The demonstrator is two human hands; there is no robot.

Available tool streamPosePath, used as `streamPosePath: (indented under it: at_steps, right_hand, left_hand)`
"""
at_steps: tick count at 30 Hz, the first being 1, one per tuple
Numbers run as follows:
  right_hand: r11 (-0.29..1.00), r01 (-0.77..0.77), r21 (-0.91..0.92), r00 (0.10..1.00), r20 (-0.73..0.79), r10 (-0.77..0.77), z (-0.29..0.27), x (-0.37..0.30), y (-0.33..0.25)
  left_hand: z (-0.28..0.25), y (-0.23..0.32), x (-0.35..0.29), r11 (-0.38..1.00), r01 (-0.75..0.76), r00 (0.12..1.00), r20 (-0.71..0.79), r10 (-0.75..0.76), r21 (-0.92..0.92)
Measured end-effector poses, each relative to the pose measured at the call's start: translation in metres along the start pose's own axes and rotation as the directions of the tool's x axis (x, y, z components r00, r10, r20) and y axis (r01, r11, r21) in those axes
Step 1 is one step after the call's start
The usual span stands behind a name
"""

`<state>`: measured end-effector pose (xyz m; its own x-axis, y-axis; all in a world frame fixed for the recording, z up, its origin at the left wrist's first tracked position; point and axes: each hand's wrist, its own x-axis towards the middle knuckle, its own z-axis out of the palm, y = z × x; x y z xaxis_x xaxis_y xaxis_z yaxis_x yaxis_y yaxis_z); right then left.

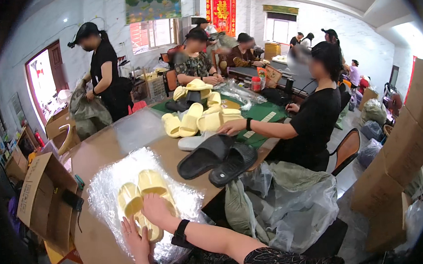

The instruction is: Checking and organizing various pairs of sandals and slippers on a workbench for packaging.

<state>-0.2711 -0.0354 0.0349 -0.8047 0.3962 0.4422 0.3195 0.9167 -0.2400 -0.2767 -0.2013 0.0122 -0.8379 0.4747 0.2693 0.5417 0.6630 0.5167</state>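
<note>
A pair of pale yellow slippers [130, 199] lies side by side on a stack of clear plastic bags [109, 186] in front of me. My right hand [159, 210] comes across from the right, its fingers bent over the inner edge of the right-hand slipper [152, 180]. Part of that slipper is covered by the hand. At the near left, my left hand [136, 239] rests beside the heel of the left slipper, fingers stretched out and apart, with nothing held in them. A dark band circles my right wrist.
Black slippers [218, 156] lie right of the bags, with a pile of yellow slippers [190, 119] behind. An open cardboard box [44, 202] stands left; a plastic-lined sack [293, 204] sits right. Across the table, a co-worker's hand [231, 127] reaches toward the slippers.
</note>
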Motion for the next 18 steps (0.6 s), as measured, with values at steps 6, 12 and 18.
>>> streamPosePath:
  at_steps: [6, 12, 18]
  right_hand:
    - [0.963, -0.041, 0.267, 0.996, 0.085, 0.018, 0.015, 0.020, 0.011]
    - [0.912, 0.037, 0.409, 0.999, 0.002, -0.041, 0.020, 0.019, 0.023]
    - [0.790, -0.050, 0.611, 0.994, -0.044, 0.096, -0.009, -0.002, 0.033]
  left_hand:
    - [0.004, -0.002, 0.003, 0.998, -0.046, 0.999, -0.002, 0.046, -0.052]
    - [0.006, 0.002, 0.001, 0.978, 0.007, 0.997, -0.077, -0.024, -0.209]
    - [0.014, -0.015, 0.001, 0.982, 0.017, 0.999, -0.029, -0.023, -0.186]
